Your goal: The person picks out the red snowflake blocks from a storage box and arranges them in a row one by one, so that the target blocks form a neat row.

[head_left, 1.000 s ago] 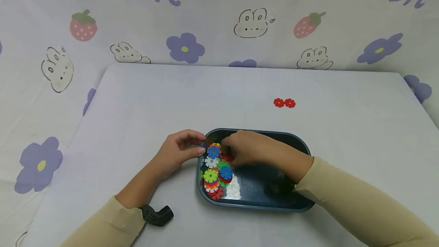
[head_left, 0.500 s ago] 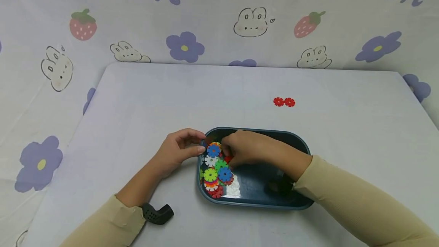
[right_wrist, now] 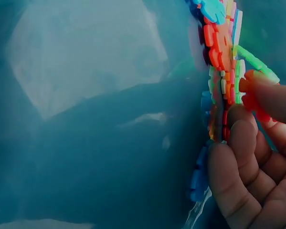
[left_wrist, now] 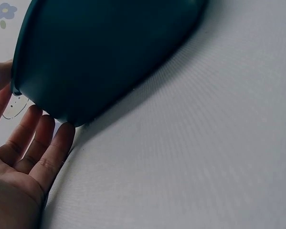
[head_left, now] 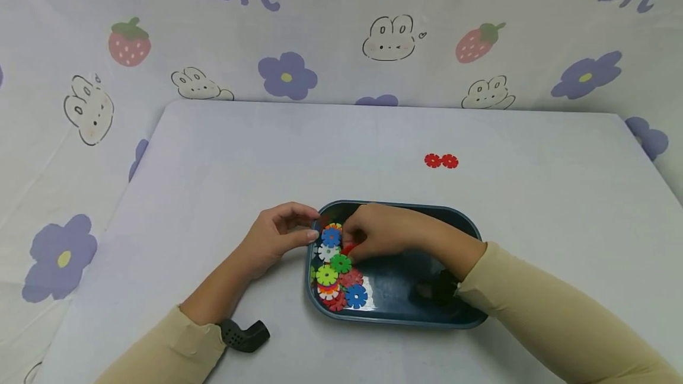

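A dark teal tray (head_left: 405,292) holds a heap of colourful plastic snowflake discs at its left end. My right hand (head_left: 386,229) reaches into the tray beside the heap. In the right wrist view, its thumb and fingers pinch a red snowflake disc (right_wrist: 257,102), partly hidden by the thumb. A green disc (head_left: 341,264) lies just below those fingertips, and a blue disc (head_left: 356,296) rests lower, near the tray's front wall. My left hand (head_left: 274,239) touches the tray's left rim from outside, its relaxed fingertips (left_wrist: 64,136) against the outer wall.
Two joined red discs (head_left: 441,161) lie on the white table (head_left: 256,153) beyond the tray. A black wrist device (head_left: 245,335) sits at the left cuff. Behind the table hangs a cloth with rabbits and flowers.
The blue disc has shifted toward the tray's front wall, uncovering red discs under it. The green disc shows more fully. My right hand has barely moved; the left stays at the rim.
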